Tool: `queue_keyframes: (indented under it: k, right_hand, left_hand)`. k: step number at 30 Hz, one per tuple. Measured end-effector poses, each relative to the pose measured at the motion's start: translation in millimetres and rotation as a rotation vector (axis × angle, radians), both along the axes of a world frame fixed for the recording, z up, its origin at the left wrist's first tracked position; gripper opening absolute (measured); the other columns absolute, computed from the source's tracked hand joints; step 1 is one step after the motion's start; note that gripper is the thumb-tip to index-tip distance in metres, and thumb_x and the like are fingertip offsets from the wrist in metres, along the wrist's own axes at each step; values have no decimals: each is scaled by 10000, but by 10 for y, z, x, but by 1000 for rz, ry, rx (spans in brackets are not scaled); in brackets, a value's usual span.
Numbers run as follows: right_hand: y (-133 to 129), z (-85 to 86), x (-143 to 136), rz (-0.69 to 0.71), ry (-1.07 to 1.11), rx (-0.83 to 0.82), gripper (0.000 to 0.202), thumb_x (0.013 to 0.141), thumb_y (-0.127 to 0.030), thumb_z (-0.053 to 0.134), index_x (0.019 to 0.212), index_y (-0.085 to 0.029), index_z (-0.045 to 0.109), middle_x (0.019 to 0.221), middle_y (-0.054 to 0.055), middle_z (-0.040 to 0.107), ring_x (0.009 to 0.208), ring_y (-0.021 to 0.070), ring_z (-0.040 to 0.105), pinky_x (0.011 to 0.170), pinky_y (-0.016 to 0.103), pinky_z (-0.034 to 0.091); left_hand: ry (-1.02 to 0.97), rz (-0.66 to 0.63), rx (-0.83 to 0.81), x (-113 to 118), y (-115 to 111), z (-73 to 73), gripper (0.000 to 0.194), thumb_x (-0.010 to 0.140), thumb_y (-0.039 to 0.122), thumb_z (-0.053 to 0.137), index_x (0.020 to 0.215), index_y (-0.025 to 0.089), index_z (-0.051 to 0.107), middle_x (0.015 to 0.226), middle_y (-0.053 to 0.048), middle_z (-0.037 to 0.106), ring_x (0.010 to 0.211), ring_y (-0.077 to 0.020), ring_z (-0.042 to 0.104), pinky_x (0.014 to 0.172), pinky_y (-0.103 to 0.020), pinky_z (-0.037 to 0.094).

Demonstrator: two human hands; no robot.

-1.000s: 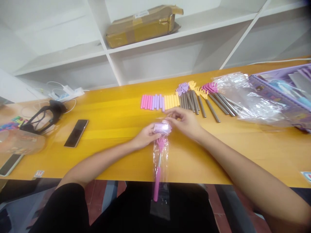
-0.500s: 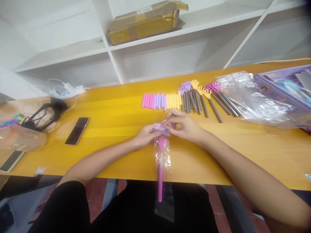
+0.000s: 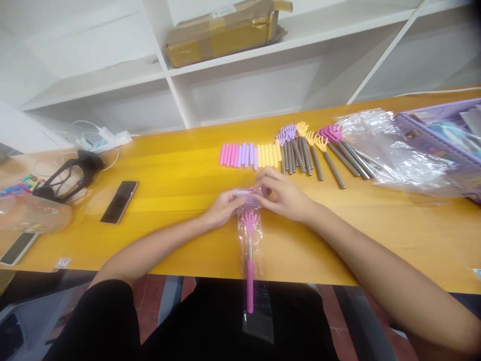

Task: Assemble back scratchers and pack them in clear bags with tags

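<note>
A pink hand-shaped scratcher [image 3: 250,281] lies inside a clear plastic bag [image 3: 258,321] that hangs over the table's front edge. At the bag's top end, my left hand [image 3: 224,206] pinches the purple printed header [image 3: 244,192] from the left. My right hand [image 3: 278,193] closes its thumb and fingers on the header's right part. Beyond my hands lies a row of pink, purple and yellow tubes [image 3: 250,156]. Next to it are scratchers with dark handles and purple, yellow or magenta heads [image 3: 330,133].
Clear plastic bags [image 3: 406,155] and a purple box [image 3: 447,135] lie at the right. On the left are a phone [image 3: 119,202], a black strapped object [image 3: 71,175], a power strip [image 3: 112,141] and a plastic container [image 3: 33,214]. A shelf holds a taped package [image 3: 225,35].
My left hand has shifted slightly, and its grip lies a little further up and left along the header. The bag's lower end has swung slightly right. Both hands still hold the header.
</note>
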State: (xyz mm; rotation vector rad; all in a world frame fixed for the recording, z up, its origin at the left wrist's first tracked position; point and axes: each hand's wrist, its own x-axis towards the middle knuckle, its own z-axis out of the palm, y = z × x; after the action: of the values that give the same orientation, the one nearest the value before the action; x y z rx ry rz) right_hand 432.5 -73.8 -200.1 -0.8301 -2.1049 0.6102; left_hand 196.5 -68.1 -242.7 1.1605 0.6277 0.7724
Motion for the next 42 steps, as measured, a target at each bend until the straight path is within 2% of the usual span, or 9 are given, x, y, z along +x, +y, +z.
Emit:
queue_keyframes:
  k: [6,13,22,28,31,34,36,38,42]
  right_hand:
    - [11,-104,-57,9,1,-316,403,990,-516,741,1264,-238,644,952,43,731,719,173,652,620,320,524]
    - [-10,-28,-18,154,45,-599,528,980,-516,737,1402,-231,600,1153,75,760,894,187,728,766,337,603]
    - [2,59,60,290,29,-740,493,949,-433,767,1373,-229,621,1190,67,749,971,175,707,852,329,597]
    - [-60,341,175,307,-121,-754,499,973,-416,705,1416,-203,620,1035,39,749,853,153,682,761,296,570]
    - [-340,491,204,170,-262,-794,350,1041,-433,600,1272,-176,655,819,-1,683,646,129,614,625,279,516]
    - [-813,467,136,-5,-256,-817,325,1074,-459,556,1212,-183,660,762,-10,643,599,125,594,590,278,511]
    - [-1171,337,34,-132,-114,-822,438,1081,-499,546,1402,-205,588,870,13,676,634,135,632,566,279,541]
    - [-1501,159,-87,-196,17,-920,638,1065,-569,559,1610,-282,393,1139,71,694,627,134,656,419,257,503]
    - [-1920,-153,-297,-239,258,-1092,822,1018,-661,612,1662,-372,189,1344,115,623,590,103,655,325,204,439]
  left_hand:
    - [175,-15,162,-33,4,18,542,962,595,769,1277,153,786,1206,-139,807,1044,-230,772,943,-352,583]
    - [160,-110,192,-24,1,72,516,971,589,758,1182,118,767,1132,-136,804,968,-194,779,889,-313,598]
    - [196,-158,131,-44,7,32,480,945,506,811,1218,116,750,1151,-145,807,981,-196,800,903,-319,612]
    - [157,-269,103,-51,24,37,471,910,355,840,1300,125,714,1196,-146,802,1062,-228,801,943,-333,606]
    - [102,-316,86,-49,13,51,536,922,335,823,1397,161,646,1263,-152,776,1095,-236,796,945,-339,617]
    - [132,-303,82,-64,11,54,523,949,314,790,1422,194,601,1242,-132,756,1031,-209,795,845,-289,621]
    - [141,-319,74,-76,19,49,514,961,308,776,1427,208,587,1181,-111,753,991,-205,796,802,-275,618]
    - [139,-340,73,-84,29,41,520,961,312,782,1431,211,584,1114,-90,750,957,-200,796,786,-269,614]
    - [104,-393,72,-82,31,18,554,964,396,806,1435,194,597,1140,-108,765,992,-217,793,852,-320,631]
